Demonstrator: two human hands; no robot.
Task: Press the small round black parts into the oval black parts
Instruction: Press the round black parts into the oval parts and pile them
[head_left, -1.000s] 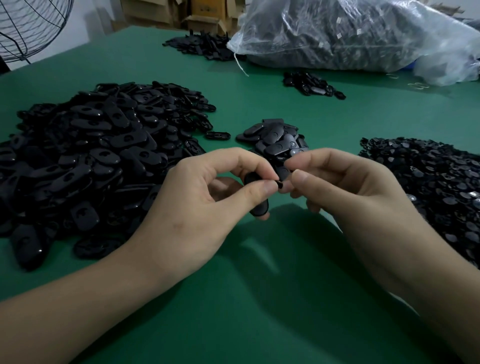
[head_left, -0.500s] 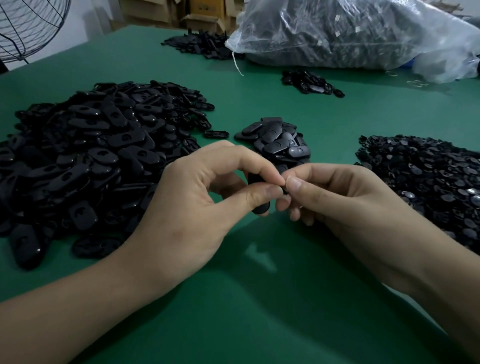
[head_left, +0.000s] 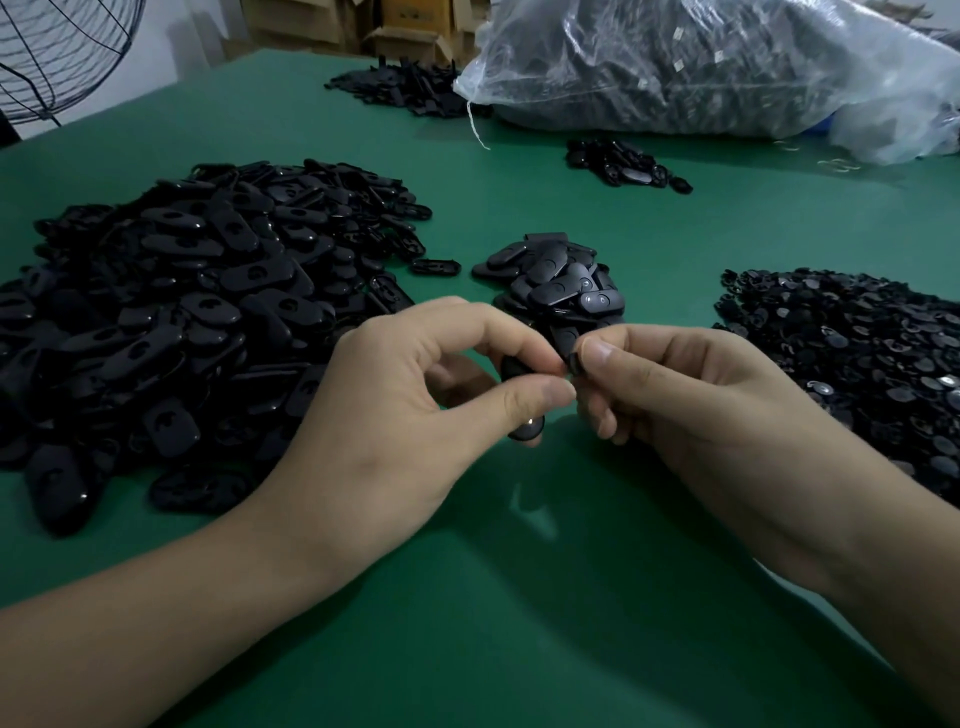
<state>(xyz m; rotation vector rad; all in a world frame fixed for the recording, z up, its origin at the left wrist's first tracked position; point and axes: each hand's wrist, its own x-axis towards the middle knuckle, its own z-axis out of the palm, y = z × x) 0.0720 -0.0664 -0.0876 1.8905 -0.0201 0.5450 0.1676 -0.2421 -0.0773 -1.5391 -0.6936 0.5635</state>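
The fingers of the left hand pinch an oval black part; those of the right hand pinch a small round part just beside it.

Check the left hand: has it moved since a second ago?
Yes, slightly. Judged against the small middle pile, the left hand, gripping an oval part, has edged right toward the right hand, which pinches a round part.

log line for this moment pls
left hand: holds oval part | right hand: pinches small round part against it | seated: cannot tell | stock: oval pile left, round pile right
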